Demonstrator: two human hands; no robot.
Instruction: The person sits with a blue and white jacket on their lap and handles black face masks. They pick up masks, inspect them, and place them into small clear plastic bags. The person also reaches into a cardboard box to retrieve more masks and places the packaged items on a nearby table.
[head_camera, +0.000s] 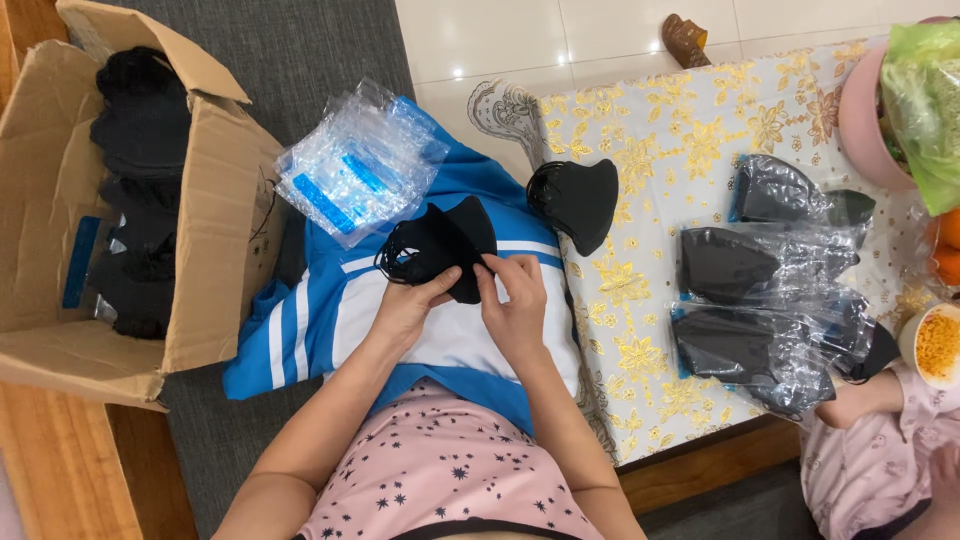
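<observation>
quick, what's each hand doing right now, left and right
Left hand: closed on the stack of black face masks.
Right hand: pinching the same stack's lower edge.

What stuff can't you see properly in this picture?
- Cardboard box: the head view's left edge cuts it off, and the black masks inside blur into one dark heap.
- Mask stack: left hand and right hand cover its lower edge.
- Pink bowl: a green bag hides its contents.
</observation>
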